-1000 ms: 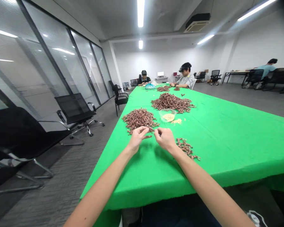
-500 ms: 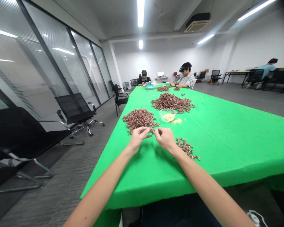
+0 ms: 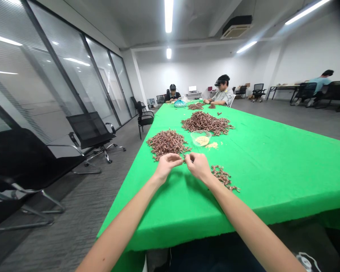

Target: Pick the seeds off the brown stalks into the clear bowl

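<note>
My left hand (image 3: 167, 165) is closed in a pinch, its fingertips at a small brown piece (image 3: 184, 161) that is mostly hidden. Facing it, my right hand (image 3: 198, 165) grips a thin metal tool (image 3: 183, 154) that looks like tweezers, its tip pointing up and left between the hands. Just beyond my left hand lies a heap of small reddish-brown, twisted dried pieces (image 3: 167, 143). A clear plastic bowl (image 3: 201, 133) with pale yellowish bits stands past my right hand, and similar crumbs (image 3: 212, 145) lie beside it. A smaller group of brown pieces (image 3: 222, 175) lies right of my right wrist.
A green cloth (image 3: 272, 162) covers the long table. Farther back are a larger brown heap (image 3: 205, 122), smaller piles and a bluish bag (image 3: 180, 103). Two people sit at the far end; another sits at a desk at right. Black chairs (image 3: 90, 128) stand along the left.
My left fingers have drawn closer together and slightly toward my right hand, over the small piece. My right hand has barely moved.
</note>
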### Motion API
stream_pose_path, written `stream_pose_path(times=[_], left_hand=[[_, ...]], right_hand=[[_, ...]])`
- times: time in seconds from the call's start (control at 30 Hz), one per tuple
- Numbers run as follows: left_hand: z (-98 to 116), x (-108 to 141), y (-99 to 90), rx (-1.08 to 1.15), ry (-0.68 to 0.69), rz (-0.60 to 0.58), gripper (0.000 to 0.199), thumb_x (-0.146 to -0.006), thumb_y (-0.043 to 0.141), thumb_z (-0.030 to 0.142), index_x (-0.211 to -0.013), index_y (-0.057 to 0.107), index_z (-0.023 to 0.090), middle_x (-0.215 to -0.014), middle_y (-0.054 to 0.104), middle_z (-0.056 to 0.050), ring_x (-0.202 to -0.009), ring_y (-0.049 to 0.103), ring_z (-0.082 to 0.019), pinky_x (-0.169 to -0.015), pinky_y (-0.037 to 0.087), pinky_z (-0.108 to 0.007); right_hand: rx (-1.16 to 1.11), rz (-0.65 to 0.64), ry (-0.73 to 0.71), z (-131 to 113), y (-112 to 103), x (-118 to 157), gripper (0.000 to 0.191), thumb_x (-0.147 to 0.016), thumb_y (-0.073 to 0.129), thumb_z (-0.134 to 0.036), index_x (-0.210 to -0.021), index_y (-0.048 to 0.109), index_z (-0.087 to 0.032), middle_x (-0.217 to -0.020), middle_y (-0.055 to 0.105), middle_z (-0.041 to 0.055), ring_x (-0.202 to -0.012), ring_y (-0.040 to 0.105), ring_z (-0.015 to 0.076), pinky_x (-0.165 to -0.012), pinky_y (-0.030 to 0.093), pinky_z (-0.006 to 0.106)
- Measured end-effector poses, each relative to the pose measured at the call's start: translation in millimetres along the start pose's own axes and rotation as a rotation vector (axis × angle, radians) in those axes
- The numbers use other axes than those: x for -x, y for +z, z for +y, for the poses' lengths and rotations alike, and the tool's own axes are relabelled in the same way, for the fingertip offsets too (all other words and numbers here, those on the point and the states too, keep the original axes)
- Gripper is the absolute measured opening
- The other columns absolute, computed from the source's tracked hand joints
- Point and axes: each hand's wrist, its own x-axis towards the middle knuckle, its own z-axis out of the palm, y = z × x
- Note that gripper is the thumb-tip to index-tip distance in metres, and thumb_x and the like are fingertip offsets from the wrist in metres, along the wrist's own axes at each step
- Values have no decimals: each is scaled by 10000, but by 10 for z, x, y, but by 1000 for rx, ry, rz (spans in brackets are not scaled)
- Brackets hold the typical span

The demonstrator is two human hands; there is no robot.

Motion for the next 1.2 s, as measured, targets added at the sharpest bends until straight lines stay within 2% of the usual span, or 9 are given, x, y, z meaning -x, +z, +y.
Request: stream_pose_path(times=[0.23,0.33,0.47,0.57,0.7,0.87,0.93,1.07,1.2], left_hand=[[-37,4,-35,-102,-82,-24,397,-499,924,274,-764,676,114,-729,700,-43,-682,665,-154,-711,547,-301],[-30,3,-70,-146,-160,-50,416,-478,931,280,-766,682,114,-735,704,-58,-675,674,-169,-708,553,-324],[17,41,-108,-187,-272,-142,422,-461,938,264,-757,682,109,-711,708,-79,-661,685,-185,-727,557,-356],[70,38,-173,-195,-297,-149,423,-466,937,257,-768,682,105,-733,722,-99,-672,695,-193,-753,553,-366],[198,-214,-305,-135,-218,-1,430,-465,929,232,-799,690,105,-791,736,-113,-757,711,-209,-838,543,-381],[415,-820,-340,-145,90,273,370,-529,869,211,-833,687,103,-866,719,-110,-832,702,-205,-893,537,-391],[451,-966,-315,-165,135,333,356,-558,841,203,-864,681,116,-898,708,-100,-855,694,-198,-894,537,-392],[404,-924,-245,-228,155,354,298,-575,806,216,-836,695,124,-845,704,-88,-819,680,-207,-867,540,-405],[310,-649,-59,-389,164,241,206,-609,772,249,-773,716,136,-787,715,-81,-756,670,-212,-791,547,-369]], right_hand=[[-41,43,27,7,3,2,409,-918,443,-432,-621,574,-184,-574,602,24,-528,480,117,-561,287,252],[-31,63,39,24,10,-2,413,-915,443,-434,-612,571,-185,-574,600,28,-532,483,120,-565,292,255],[-34,76,48,28,3,-9,396,-907,453,-430,-618,575,-188,-572,597,25,-530,485,124,-565,293,259],[-52,94,60,15,-15,-14,395,-906,451,-433,-616,566,-191,-574,598,25,-525,479,125,-565,296,261],[-91,139,89,-2,-40,-22,389,-906,451,-440,-617,547,-198,-559,576,14,-516,467,127,-567,300,261],[-144,193,99,15,-59,-31,402,-911,440,-450,-610,535,-202,-542,547,2,-508,452,130,-557,289,261],[-169,212,101,21,-71,-31,405,-912,438,-452,-613,543,-201,-543,550,1,-505,444,130,-551,283,261],[-250,283,110,29,-125,-52,411,-912,440,-455,-619,552,-190,-559,557,-2,-510,439,122,-547,286,256],[-351,337,121,121,-266,-167,437,-915,407,-460,-627,574,-177,-544,536,-2,-513,451,123,-537,304,247]])
